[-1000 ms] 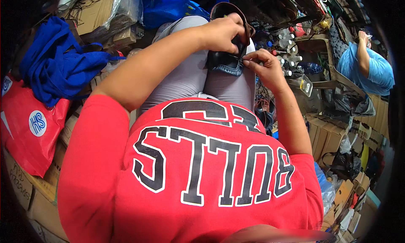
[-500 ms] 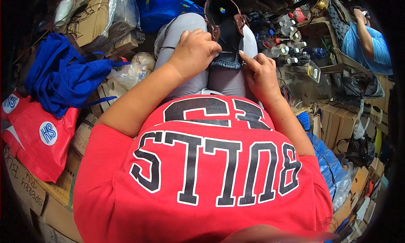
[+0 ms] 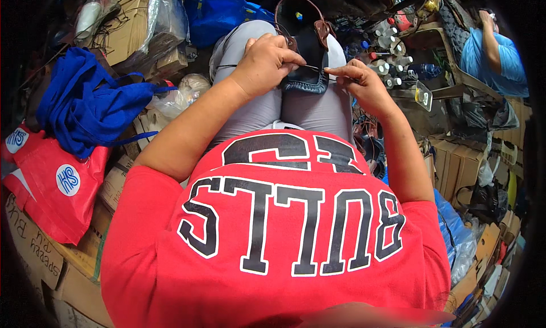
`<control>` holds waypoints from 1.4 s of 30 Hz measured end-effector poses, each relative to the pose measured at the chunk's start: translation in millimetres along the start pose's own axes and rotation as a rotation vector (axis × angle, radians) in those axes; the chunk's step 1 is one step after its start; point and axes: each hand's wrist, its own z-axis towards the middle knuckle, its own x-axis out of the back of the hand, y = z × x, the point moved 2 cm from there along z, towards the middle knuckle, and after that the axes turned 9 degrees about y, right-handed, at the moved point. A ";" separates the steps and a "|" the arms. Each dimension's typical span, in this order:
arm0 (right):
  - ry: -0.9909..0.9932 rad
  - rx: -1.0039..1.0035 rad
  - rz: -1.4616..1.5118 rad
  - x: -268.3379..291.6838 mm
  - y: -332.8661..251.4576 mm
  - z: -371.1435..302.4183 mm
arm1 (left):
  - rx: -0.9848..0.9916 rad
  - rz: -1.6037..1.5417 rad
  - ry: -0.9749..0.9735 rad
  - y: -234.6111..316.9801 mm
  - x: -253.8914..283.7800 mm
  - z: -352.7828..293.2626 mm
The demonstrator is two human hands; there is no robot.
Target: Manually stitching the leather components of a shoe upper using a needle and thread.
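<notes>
A dark leather shoe [image 3: 307, 84] with a brown collar and side tabs rests across my lap, its stitched toe toward me. My left hand [image 3: 263, 65] is closed in a pinch over the shoe's left side. A thin dark thread [image 3: 312, 67] runs from its fingertips across the shoe to my right hand [image 3: 365, 88]. The right thumb and forefinger are pinched together on it at the shoe's right edge. A dark strand also trails leftward from my left hand. Any needle is too small to make out.
Left of me lie a blue cloth bag [image 3: 91, 100] and a red bag [image 3: 62, 186] on cardboard boxes. Several plastic bottles [image 3: 392, 60] stand beyond my right knee. A person in a blue shirt [image 3: 495, 60] is at the far right. Stacked cardboard [image 3: 455, 163] is at my right.
My left fingers have moved slightly right over the shoe. My right hand has shifted up and right, from an extended forefinger to a pinch; the thread between the hands shows more plainly.
</notes>
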 end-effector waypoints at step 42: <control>-0.178 0.048 0.046 11.0 16.5 27.5 | -0.003 -0.002 -0.150 -1.7 -13.0 12.7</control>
